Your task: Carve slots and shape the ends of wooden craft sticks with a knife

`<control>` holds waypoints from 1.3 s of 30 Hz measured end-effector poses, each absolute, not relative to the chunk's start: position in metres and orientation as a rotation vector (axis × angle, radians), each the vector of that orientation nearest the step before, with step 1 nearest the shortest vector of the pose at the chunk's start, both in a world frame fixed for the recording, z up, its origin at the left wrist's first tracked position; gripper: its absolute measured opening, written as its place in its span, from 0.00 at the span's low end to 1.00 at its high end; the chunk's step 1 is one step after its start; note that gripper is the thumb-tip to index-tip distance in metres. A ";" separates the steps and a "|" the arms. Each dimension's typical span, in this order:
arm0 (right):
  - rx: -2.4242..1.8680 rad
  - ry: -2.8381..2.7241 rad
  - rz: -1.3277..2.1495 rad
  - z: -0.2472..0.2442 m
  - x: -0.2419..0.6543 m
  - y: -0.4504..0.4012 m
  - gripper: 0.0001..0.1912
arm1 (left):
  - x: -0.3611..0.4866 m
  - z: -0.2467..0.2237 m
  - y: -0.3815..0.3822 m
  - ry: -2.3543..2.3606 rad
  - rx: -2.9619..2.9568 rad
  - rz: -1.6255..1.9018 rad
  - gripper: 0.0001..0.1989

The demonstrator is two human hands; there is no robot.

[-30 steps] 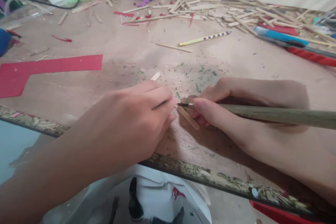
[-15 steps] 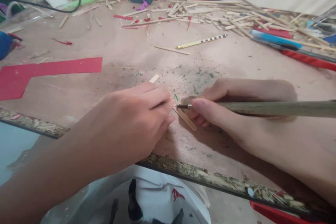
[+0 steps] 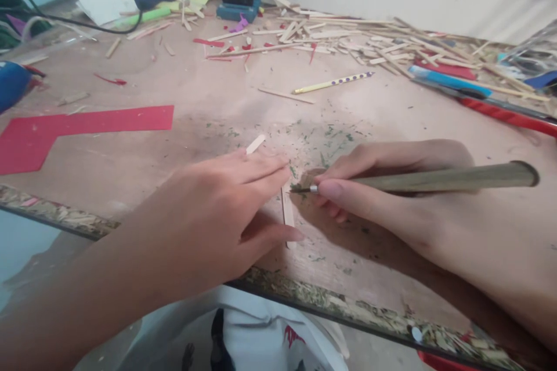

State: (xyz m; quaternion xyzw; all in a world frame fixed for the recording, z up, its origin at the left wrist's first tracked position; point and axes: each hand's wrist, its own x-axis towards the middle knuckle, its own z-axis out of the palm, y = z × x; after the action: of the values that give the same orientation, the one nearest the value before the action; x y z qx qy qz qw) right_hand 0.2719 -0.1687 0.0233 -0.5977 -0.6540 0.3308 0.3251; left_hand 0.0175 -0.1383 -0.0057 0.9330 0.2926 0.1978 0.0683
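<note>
My left hand [image 3: 217, 203] lies over a pale wooden craft stick [image 3: 287, 217] on the table. Its fingers cover the stick's upper part while the spread thumb rests on the lower end, pinning it down. Another pale stick end [image 3: 255, 144] pokes out beyond the knuckles. My right hand [image 3: 369, 185] is closed like a pen grip around a thin-tipped tool [image 3: 452, 177] with a thick wooden handle and a small silver collar. The dark tip points left, close beside the craft stick; whether it touches is too fine to tell.
Green shavings [image 3: 343, 133] lie scattered around the hands. Farther back are a dotted pencil [image 3: 333, 83], a thin stick [image 3: 286, 95] and a heap of craft sticks [image 3: 369, 40]. Red foam [image 3: 108, 120] lies left, a blue pen [image 3: 448, 81] right. The rough table edge [image 3: 304, 290] runs nearest me.
The craft stick under my left hand has swung from slanting to nearly upright in view. My left thumb has moved down and away from the fingers. The tool's handle has tilted slightly, showing its end.
</note>
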 end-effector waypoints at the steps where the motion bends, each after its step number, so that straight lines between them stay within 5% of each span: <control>1: -1.553 -1.691 0.896 0.022 0.272 -0.169 0.04 | 0.017 -0.006 -0.137 0.867 2.807 0.601 0.26; 17: -1.504 -1.415 1.250 0.022 0.267 -0.168 0.09 | 0.020 -0.006 -0.135 0.852 2.751 0.548 0.25; 39: -1.374 -1.643 1.067 0.010 0.281 -0.168 0.11 | 0.019 -0.003 -0.133 0.887 2.790 0.420 0.29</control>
State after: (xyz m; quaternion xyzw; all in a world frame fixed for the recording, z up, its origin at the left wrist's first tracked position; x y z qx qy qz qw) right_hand 0.2809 -0.1679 0.0100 -0.5345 -0.6391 0.4151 0.3654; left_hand 0.0194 -0.1333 -0.0032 0.9393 0.2987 0.1415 0.0917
